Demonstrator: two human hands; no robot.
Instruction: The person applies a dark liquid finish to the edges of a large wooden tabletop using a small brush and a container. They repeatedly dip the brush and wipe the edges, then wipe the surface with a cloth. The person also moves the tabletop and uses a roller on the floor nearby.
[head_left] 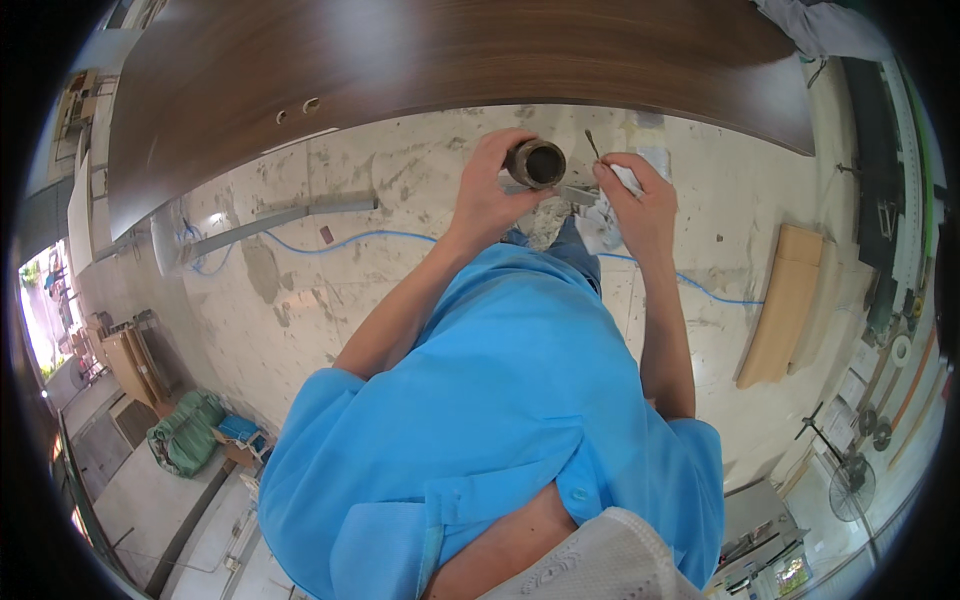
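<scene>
White fabric [600,560] sits closest, with a blue shirt [520,350] spreading beyond it. Past the shirt, the left hand [490,185] holds the jar [536,163] in the air just short of the panel [480,60], its grip clamped round the side, open mouth facing the camera. Its inside is dark; whether it holds liquid I cannot tell. Were it filled, a tilt or a loosened thumb could spill it on the floor [400,175] or the legs [572,243].

Just to the jar's right, the right hand [645,200] has thumb and forefinger together on a thin stick [591,141], dark end out. So small a pinch could let the stick twist or drop, and anything wet on its tip might drip. White paper or cloth [628,180] shows by those fingers and could foul the pinch if bunched. Below, a blue hose [380,233] crosses the floor near the legs; a step back might catch it and jolt both hands.
</scene>
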